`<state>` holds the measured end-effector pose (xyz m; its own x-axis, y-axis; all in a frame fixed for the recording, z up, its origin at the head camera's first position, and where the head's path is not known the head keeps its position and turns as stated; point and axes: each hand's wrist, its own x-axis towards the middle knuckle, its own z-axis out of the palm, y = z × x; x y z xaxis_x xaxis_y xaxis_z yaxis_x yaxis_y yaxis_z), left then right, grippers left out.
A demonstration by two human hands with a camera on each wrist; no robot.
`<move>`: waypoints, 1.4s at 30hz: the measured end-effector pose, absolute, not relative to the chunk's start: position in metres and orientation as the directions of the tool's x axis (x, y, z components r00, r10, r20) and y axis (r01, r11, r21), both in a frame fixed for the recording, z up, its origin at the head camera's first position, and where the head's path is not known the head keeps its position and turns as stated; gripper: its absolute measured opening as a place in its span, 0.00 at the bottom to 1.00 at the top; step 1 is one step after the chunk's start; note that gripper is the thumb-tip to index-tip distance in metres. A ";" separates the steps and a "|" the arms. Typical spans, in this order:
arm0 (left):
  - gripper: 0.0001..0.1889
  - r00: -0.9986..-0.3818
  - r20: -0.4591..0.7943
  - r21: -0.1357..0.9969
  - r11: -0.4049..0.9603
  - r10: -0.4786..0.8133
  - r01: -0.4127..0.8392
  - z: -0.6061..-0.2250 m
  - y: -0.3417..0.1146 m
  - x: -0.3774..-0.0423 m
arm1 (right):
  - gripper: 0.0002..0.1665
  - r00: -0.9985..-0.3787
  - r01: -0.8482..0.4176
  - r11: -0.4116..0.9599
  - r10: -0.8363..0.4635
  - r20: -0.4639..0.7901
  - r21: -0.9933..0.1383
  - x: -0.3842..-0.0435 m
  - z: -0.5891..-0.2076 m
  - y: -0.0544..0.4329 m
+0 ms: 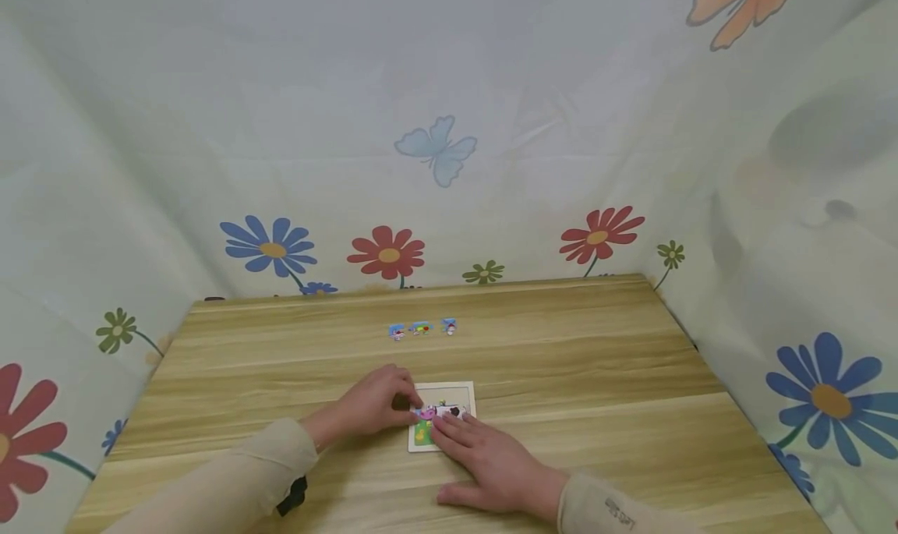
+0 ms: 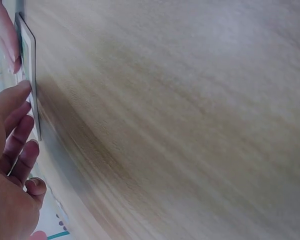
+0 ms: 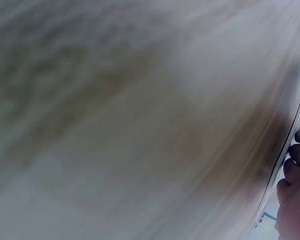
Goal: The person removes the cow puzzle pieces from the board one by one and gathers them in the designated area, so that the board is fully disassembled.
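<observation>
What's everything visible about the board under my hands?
The board is thin and squarish, perhaps wooden, with a pale rim around green, pink, white and black artwork, plain beige towards the top. It lies flat on the table. The left hand touches its left side; the right hand covers its lower right.

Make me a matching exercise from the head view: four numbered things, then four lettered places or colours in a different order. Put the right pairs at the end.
Things
1. Left hand
2. Three loose pieces
3. Puzzle board
4. Right hand

Places or colours
A. Off-white border, with a coloured picture inside
B. Laid over the lower right part of the board
C. At the left edge of the board
D. In a row on the wood-grain table, beyond the board

Pairs: 1-C, 2-D, 3-A, 4-B
</observation>
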<state>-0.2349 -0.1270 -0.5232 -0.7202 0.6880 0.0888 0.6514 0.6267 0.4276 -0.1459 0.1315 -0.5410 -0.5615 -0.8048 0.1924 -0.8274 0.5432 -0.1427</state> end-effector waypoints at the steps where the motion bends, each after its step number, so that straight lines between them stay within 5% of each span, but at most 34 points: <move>1: 0.07 -0.720 0.089 0.428 0.626 0.689 0.652 -0.523 -0.127 -0.235 | 0.48 -0.554 -0.832 0.536 -0.809 0.194 -0.142 -0.145 -0.541 0.130; 12: 0.08 -0.741 0.080 0.469 0.631 0.667 0.619 -0.522 -0.125 -0.232 | 0.48 -0.529 -0.848 0.522 -0.824 0.201 -0.092 -0.143 -0.543 0.129; 26: 0.07 -0.789 0.023 0.670 0.576 0.615 0.468 -0.523 -0.121 -0.231 | 0.49 -0.524 -0.851 0.520 -0.827 0.205 -0.079 -0.145 -0.543 0.129; 42: 0.06 -0.826 -0.012 0.693 0.600 0.563 0.399 -0.521 -0.119 -0.229 | 0.49 -0.516 -0.855 0.514 -0.832 0.207 -0.064 -0.145 -0.545 0.127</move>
